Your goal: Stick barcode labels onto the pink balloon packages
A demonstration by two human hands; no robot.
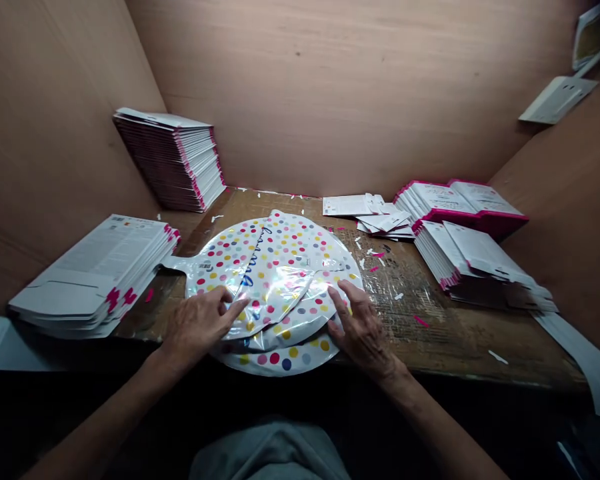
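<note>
A pile of flat, dotted foil balloons lies in the middle of the surface, between the two hands, its front edge reaching over the surface's near edge. Blue script runs across the top sheet, and a narrow tail sticks out to the left. The left hand lies at the pile's front-left edge, thumb extended over the foil; whether its grip pinches a sheet cannot be told. The right hand rests at the right edge with its grip open, fingers spread on the foil.

The brown surface looks scuffed, with white and pink scraps scattered mostly right of the balloons. White packets with pink edges stand around it: a left stack beside the tail, a tall stack in the back-left corner, and two right stacks with loose white cards next to them. Their contents are hidden.

Wooden panels enclose the back and both sides; a white fitting sits on the right one.
</note>
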